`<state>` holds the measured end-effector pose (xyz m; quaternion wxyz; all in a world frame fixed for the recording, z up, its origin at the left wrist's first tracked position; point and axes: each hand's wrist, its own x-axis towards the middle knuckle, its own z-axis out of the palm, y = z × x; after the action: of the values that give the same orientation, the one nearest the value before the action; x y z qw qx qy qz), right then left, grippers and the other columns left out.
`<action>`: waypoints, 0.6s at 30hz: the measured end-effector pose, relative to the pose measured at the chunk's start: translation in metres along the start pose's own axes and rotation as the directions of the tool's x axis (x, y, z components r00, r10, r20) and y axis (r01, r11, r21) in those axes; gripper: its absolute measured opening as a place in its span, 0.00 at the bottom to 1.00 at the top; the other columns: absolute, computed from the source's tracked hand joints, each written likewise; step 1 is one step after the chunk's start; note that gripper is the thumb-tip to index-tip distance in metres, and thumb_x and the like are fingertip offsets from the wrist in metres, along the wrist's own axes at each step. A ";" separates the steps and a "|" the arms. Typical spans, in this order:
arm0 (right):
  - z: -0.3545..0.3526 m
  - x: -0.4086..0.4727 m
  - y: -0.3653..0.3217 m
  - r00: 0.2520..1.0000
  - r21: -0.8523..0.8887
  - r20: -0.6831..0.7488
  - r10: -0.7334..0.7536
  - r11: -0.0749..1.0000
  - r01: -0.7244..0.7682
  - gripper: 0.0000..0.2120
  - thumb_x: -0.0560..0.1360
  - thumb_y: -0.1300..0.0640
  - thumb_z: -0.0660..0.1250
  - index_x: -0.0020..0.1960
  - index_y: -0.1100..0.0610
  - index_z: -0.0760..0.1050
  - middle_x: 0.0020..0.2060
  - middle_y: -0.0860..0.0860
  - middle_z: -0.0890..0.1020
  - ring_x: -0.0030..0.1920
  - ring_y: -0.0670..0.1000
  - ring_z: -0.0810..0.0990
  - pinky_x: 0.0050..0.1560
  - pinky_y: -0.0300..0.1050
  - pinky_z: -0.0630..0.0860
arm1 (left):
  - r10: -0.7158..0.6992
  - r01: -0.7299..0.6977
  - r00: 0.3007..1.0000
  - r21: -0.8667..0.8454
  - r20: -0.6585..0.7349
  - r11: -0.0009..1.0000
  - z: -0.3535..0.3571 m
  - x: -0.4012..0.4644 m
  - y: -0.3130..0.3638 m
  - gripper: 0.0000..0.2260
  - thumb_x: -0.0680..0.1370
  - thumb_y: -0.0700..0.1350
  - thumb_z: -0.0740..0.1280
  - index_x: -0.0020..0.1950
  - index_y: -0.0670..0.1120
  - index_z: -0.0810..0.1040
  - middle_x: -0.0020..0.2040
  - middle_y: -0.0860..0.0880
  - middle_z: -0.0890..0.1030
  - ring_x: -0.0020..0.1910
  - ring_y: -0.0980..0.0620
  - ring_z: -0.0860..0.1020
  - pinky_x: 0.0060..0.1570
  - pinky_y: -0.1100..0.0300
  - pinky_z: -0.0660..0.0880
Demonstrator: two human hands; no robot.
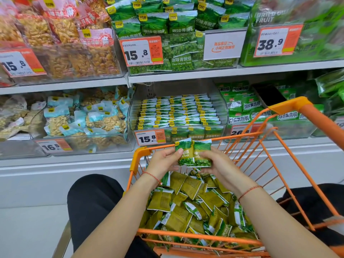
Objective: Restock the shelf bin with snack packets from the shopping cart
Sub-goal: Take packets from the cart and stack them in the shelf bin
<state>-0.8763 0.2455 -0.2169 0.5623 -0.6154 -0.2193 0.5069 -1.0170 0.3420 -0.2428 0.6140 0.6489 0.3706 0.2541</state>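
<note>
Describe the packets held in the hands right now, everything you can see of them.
Two small green packets, glossy film, yellow logo tabs at top, peas pictured below, printed fronts toward the camera. Upright, side by side, overlapping slightly. The left hand pinches the left one, the right hand the right one, above the orange cart, before the bin.

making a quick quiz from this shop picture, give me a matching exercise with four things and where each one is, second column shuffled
Things
1. two green packets
2. loose pile of green packets
3. neat rows of green packets
4. 38.9 price tag

Places
A. in the clear bin on the lower shelf
B. held up between both hands
C. on the upper shelf, at the right
D. in the orange cart

Pairs: 1-B, 2-D, 3-A, 4-C
</note>
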 end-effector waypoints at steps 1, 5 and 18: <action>-0.002 0.002 0.002 1.000 -0.007 0.027 -0.015 1.000 0.015 0.32 0.77 0.60 0.65 0.76 0.62 0.54 0.73 0.57 0.62 0.62 0.53 0.71 0.55 0.53 0.78 | -0.006 0.006 1.000 -0.032 -0.001 0.999 0.000 -0.001 0.001 0.07 0.79 0.45 0.65 0.41 0.49 0.78 0.29 0.61 0.76 0.34 0.61 0.77 0.42 0.60 0.80; -0.006 0.001 0.004 0.996 -0.115 0.078 -0.037 0.992 0.046 0.27 0.75 0.61 0.68 0.71 0.61 0.62 0.60 0.50 0.74 0.51 0.49 0.77 0.50 0.47 0.76 | -0.052 0.056 0.998 -0.094 0.037 0.994 -0.001 -0.004 0.006 0.06 0.79 0.46 0.65 0.50 0.45 0.79 0.32 0.56 0.80 0.32 0.61 0.79 0.48 0.56 0.80; -0.008 0.000 -0.001 0.989 0.030 0.091 0.114 0.993 -0.117 0.22 0.74 0.65 0.67 0.66 0.59 0.67 0.68 0.56 0.69 0.69 0.60 0.67 0.50 0.47 0.76 | -0.073 0.072 0.997 -0.089 -0.007 0.993 0.000 0.001 -0.001 0.19 0.77 0.47 0.67 0.65 0.40 0.75 0.59 0.42 0.78 0.56 0.47 0.77 0.38 0.61 0.78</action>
<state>-0.8692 0.2420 -0.2169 0.5324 -0.5938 -0.1994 0.5693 -1.0162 0.3425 -0.2437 0.6490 0.6059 0.3854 0.2513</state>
